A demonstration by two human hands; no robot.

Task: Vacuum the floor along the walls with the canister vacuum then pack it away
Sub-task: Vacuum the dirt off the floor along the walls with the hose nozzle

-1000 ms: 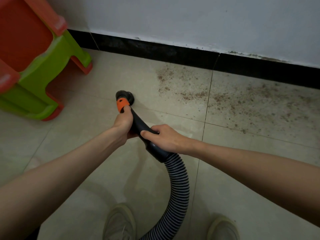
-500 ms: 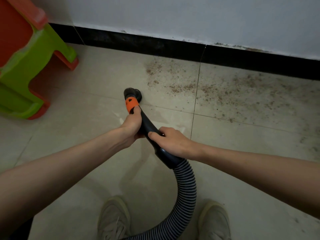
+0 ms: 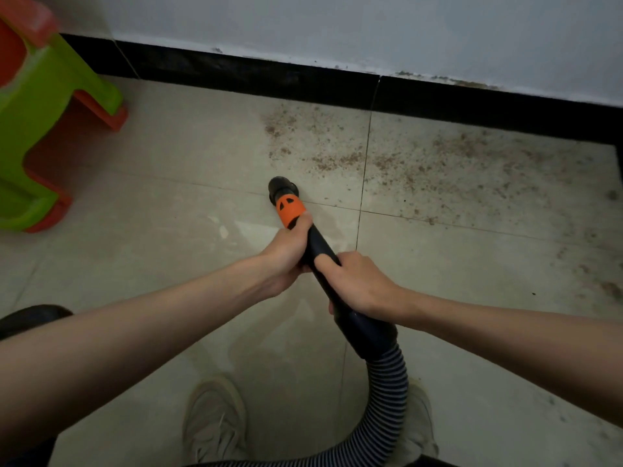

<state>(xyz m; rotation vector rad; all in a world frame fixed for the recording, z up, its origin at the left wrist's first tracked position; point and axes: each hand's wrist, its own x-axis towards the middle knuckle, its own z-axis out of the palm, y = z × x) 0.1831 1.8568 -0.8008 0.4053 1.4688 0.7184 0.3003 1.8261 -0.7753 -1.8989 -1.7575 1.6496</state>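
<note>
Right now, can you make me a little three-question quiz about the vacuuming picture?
1. True or false: both hands grip the black vacuum wand.
2. Which hand is nearer the orange collar? A) left hand B) right hand
3. Fill in: the brown dirt lies on the tiles in front of the black ____.

Key: 1 true; 2 A; 3 baseboard.

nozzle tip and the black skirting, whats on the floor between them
In the head view, brown dirt lies scattered on the tile between the nozzle and skirting.
</note>
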